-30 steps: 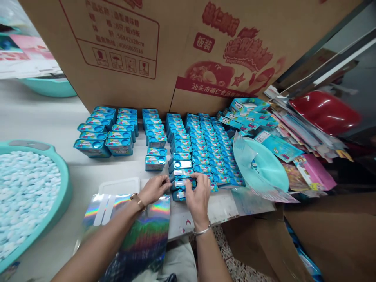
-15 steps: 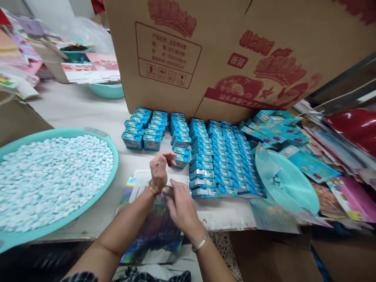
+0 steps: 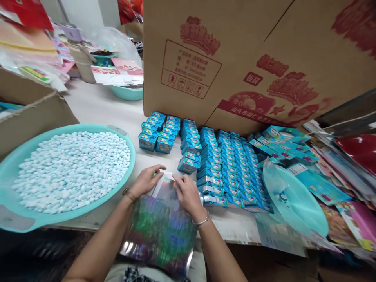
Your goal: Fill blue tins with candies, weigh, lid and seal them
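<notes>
A shiny rainbow-tinted holographic bag (image 3: 164, 231) hangs over the table's front edge towards my lap, with a pale strip along its top. My left hand (image 3: 144, 182) pinches the upper left corner of that strip, thumb and fingers together. On the upper right corner, the fingers of my right hand (image 3: 188, 196) are curled over the edge. What lies inside the bag cannot be made out. Just beyond the hands stand a pair of small blue boxes (image 3: 188, 163), and more rows of blue boxes (image 3: 232, 168) spread to the right.
A turquoise basin (image 3: 132, 152) full of pale blue-white candies is on the left beside an open carton (image 3: 32, 98). Behind the boxes rises a large cardboard box (image 3: 205, 70). To the right are a tilted turquoise basin (image 3: 305, 199) and stacked printed packaging (image 3: 320, 156).
My left hand has come back from near the blue boxes to the bag's upper left corner. The hands are farther apart, the bag is spread flatter, and the view has swung left.
</notes>
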A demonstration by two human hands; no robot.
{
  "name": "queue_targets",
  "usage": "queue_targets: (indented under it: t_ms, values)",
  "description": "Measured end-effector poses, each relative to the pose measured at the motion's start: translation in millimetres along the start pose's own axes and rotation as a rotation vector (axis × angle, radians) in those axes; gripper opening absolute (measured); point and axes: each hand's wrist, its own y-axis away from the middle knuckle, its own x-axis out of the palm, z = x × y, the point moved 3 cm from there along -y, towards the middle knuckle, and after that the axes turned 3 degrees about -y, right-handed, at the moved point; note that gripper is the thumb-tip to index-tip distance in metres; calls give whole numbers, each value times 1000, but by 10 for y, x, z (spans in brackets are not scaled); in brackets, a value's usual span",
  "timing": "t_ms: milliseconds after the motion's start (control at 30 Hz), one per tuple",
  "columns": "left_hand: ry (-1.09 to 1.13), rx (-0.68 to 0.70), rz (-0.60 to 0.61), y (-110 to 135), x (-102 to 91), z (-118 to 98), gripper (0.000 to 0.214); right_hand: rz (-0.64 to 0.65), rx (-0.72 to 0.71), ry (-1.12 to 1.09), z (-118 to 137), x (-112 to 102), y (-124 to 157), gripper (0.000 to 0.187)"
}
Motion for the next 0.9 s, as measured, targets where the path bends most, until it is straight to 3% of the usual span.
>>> queue_targets:
  t_ms: [200,433,700,900]
  values:
    - [81,2,-95,16,15,-41,37,-20,-77,141,286,152,-172,28]
    - [162,-5,-100,-7,3,34,38,-92,-107,260,380,176,-30,35]
    - [174,-8,-81,7,8,-6,39,-142,-46,116,432,191,23,27]
    - [135,-16,-87,14,1,-22,40,-112,-42,91,488,212,61,28]
